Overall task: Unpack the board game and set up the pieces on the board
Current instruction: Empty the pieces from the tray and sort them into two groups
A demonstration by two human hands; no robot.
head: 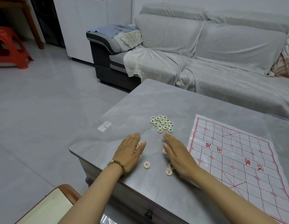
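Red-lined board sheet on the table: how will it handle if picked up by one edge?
The board sheet shows fold creases and looks thin, so it probably droops rather than stays flat. On the glossy table it likely slides under a light push.

A: What colour is the board [234, 160]?
B: White, with a red grid and red characters.
A: And the pieces?
B: Cream. The far cluster [162, 123] bears dark characters, the near piece [146, 165] a red one.
A: The worktop [156, 101]?
B: Grey, faintly marbled. The sofa cover [221, 46] is pale grey and the stool [11, 46] orange-red.
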